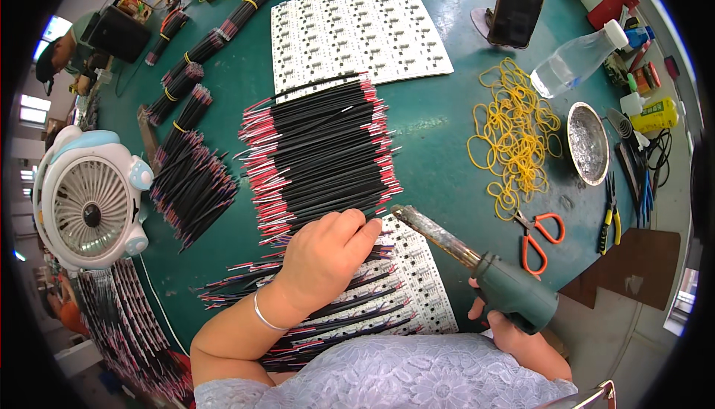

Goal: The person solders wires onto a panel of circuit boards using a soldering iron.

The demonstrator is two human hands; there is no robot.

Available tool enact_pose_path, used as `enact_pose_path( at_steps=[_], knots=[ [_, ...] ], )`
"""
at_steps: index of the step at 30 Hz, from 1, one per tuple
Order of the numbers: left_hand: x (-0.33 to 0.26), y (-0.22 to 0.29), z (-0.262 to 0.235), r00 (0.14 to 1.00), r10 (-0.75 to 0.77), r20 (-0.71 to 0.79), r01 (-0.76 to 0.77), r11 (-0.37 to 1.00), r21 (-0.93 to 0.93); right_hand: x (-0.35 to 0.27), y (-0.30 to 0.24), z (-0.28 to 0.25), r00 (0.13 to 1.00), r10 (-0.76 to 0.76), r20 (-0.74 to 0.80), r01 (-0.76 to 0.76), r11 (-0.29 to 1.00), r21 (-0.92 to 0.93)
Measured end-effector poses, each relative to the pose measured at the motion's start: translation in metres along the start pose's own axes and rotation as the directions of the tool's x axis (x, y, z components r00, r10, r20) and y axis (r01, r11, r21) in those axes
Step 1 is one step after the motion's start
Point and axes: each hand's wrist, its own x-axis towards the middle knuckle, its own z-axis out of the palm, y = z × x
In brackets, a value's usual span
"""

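My left hand (324, 256) has its fingers curled together at the near edge of a wide row of black wires (328, 141) with red and white ends. What it pinches is hidden under the fingers. My right hand (514, 334) is wrapped around the dark green handle of a heat gun (439, 241). The gun's metal barrel points up and left, its tip just right of my left fingers. Beneath my left hand lies a white circuit board panel (426, 282), with several dark wires (346, 305) lying across it.
Stacked white circuit board panels (357, 29) lie at the back. Yellow rubber bands (514, 133), a metal bowl (588, 144), orange-handled cutters (538, 238), pliers (611, 219) and a clear bottle (579, 59) are at right. A fan (91, 212) and wire bundles (194, 186) stand left.
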Motion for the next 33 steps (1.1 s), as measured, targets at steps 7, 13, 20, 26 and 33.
enact_pose_path(
  at_steps=[7, 13, 20, 26, 33],
  knots=[
    [0.001, -0.001, -0.001, 1.000, 0.009, 0.007, -0.009, 0.998, -0.067, -0.002, 0.013, 0.003, 0.996, -0.080, -0.039, 0.069, 0.971, -0.231],
    [0.001, -0.002, 0.000, 1.000, 0.008, 0.001, -0.007, 0.996, -0.089, -0.001, 0.016, 0.007, 0.973, -0.232, -0.015, 0.201, 0.873, -0.444],
    [0.001, -0.001, 0.001, 1.000, 0.015, 0.007, -0.015, 0.999, -0.050, 0.000, 0.014, 0.010, 0.975, -0.220, -0.039, 0.188, 0.902, -0.390],
    [0.002, 0.000, -0.001, 1.000, 0.014, 0.015, -0.014, 1.000, -0.019, 0.008, 0.000, 0.003, 0.962, -0.256, 0.097, 0.269, 0.821, -0.504],
    [0.003, 0.001, -0.002, 1.000, 0.014, 0.014, -0.014, 1.000, 0.003, 0.001, 0.005, 0.003, 0.965, -0.229, -0.126, 0.181, 0.933, -0.311]
  ],
)
